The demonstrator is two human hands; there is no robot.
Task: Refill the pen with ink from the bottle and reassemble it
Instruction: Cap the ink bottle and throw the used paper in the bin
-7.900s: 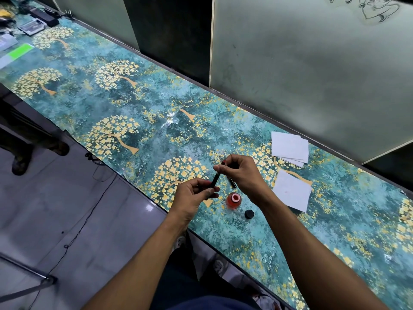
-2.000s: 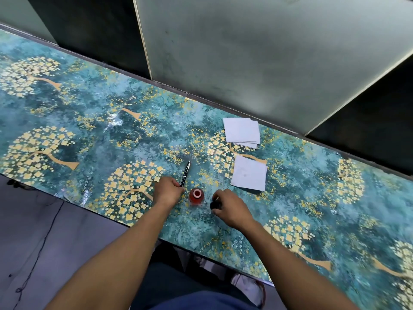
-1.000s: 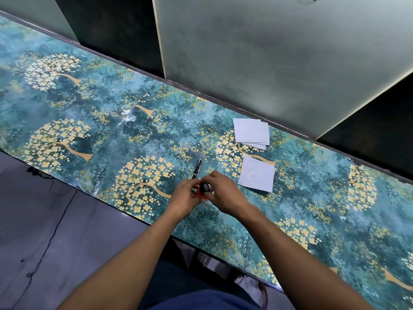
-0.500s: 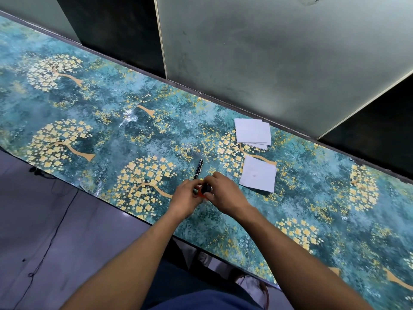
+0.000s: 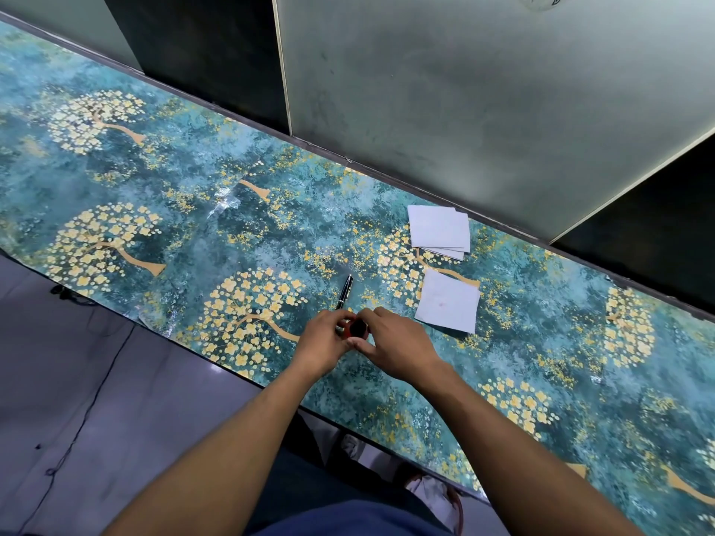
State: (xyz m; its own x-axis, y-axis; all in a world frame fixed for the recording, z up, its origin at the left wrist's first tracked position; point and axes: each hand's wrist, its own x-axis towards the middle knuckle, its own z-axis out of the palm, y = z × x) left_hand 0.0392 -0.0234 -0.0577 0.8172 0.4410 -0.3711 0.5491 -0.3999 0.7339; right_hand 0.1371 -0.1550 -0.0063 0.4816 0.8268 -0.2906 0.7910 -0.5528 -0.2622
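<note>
The black pen (image 5: pixel 345 290) lies whole on the patterned table (image 5: pixel 193 234), just beyond my hands, with nobody touching it. The small red ink bottle (image 5: pixel 349 331) stands between my hands, mostly hidden. My left hand (image 5: pixel 323 340) grips the bottle's body. My right hand (image 5: pixel 394 344) pinches the black cap (image 5: pixel 359 326), which sits on top of the bottle.
A single white paper square (image 5: pixel 449 301) with a faint red spot lies right of the bottle. A small stack of white papers (image 5: pixel 439 230) sits farther back near the wall panels. The table's near edge runs just below my wrists; a cable lies on the floor at left.
My right hand picked the cap off the table and brought it onto the bottle. My left hand moved from beside the pen to the bottle. The pen has stayed where it lies.
</note>
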